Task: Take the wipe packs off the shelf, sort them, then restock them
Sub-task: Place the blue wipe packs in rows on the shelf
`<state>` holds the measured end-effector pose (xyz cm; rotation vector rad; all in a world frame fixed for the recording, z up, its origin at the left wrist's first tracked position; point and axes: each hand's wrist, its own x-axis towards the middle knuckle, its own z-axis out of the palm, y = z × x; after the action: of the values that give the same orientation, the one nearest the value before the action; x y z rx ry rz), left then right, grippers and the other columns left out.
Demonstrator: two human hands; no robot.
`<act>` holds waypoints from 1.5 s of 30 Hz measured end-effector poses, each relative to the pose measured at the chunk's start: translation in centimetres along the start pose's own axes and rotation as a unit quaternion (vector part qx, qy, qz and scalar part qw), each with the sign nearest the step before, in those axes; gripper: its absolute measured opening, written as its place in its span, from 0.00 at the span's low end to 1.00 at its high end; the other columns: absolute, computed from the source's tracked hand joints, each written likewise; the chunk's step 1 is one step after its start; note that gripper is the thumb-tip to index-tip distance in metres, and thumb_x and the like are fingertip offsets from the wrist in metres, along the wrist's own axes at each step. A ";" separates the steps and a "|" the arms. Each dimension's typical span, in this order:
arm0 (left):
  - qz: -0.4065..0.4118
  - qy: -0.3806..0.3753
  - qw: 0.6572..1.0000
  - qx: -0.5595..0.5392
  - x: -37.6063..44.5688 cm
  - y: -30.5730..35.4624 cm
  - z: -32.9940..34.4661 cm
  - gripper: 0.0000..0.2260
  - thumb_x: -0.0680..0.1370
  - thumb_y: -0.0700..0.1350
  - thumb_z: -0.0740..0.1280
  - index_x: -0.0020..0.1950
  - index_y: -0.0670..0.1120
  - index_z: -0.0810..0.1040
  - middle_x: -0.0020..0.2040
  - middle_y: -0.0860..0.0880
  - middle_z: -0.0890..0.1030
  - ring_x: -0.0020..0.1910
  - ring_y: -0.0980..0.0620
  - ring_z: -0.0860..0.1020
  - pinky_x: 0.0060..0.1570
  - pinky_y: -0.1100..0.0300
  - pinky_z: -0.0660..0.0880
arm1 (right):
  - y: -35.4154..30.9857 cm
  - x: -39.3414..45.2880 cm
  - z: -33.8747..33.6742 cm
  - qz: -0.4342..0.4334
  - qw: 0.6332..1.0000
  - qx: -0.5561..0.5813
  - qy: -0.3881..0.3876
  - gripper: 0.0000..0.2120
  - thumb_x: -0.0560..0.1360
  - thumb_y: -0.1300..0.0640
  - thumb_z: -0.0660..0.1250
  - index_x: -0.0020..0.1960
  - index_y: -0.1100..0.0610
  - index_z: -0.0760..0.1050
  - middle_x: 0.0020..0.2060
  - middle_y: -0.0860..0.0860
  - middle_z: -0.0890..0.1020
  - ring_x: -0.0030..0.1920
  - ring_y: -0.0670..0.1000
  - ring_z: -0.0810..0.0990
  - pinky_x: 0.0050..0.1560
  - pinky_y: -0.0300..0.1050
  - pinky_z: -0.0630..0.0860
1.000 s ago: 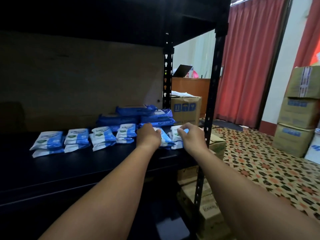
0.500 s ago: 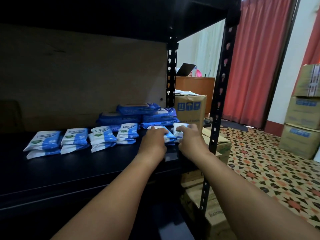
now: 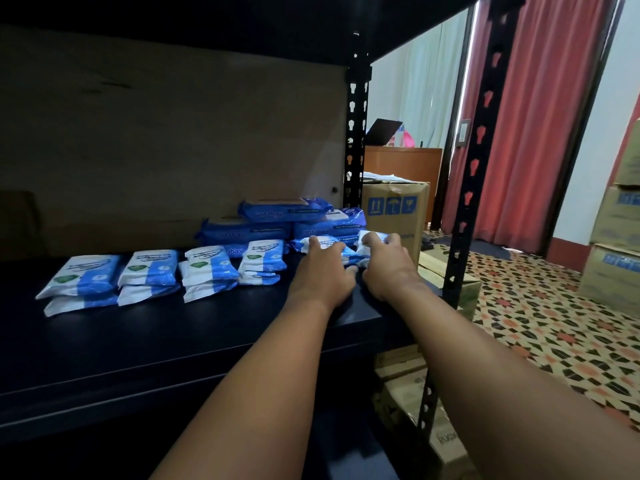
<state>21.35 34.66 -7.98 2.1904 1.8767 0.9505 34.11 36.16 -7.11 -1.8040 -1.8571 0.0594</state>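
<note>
Cardboard boxes crowd the right of the frame: one printed carton stands behind the rear black upright, more sit under the shelf at lower right, and a stack is cut off by the right edge. Red curtains hang behind. On the dark shelf, mid-frame, small white-and-blue wipe packs lie in two-high piles in a row, with larger blue packs stacked behind them. The left hand lies over one small pack, fingers curled onto it; the right hand pinches another pack. Both hands hide most of those packs, and dim light blurs the print.
</note>
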 end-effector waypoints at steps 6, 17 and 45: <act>-0.007 -0.007 1.000 -0.005 -0.3 -0.1 -0.2 0.23 0.81 0.45 0.64 0.77 0.53 0.67 0.80 0.39 0.56 0.70 0.38 0.70 0.65 0.48 0.69 | -0.1 -0.4 0.0 -0.011 1.000 -0.016 0.006 0.23 0.79 0.59 0.63 0.72 0.51 0.64 0.68 0.60 0.64 0.64 0.63 0.68 0.62 0.55 0.70; -0.016 -0.013 0.999 -0.029 -3.8 -0.7 -2.6 0.32 0.81 0.43 0.65 0.81 0.53 0.55 0.79 0.47 0.58 0.74 0.43 0.66 0.66 0.50 0.68 | -1.1 -3.1 -0.4 -0.048 0.996 -0.070 0.024 0.30 0.76 0.57 0.65 0.76 0.49 0.61 0.75 0.60 0.61 0.77 0.63 0.50 0.76 0.55 0.55; -0.033 -0.294 0.955 -0.027 -39.1 -2.9 19.6 0.25 0.76 0.48 0.67 0.74 0.53 0.69 0.67 0.47 0.75 0.65 0.44 0.73 0.64 0.49 0.73 | 15.9 -35.2 9.2 0.027 0.968 -0.028 -0.248 0.27 0.72 0.63 0.67 0.69 0.53 0.69 0.59 0.56 0.73 0.61 0.61 0.70 0.59 0.50 0.71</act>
<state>27.27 5.35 -40.05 2.0511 1.5951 0.2750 43.22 7.85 -33.37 -2.0102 -2.1554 0.5274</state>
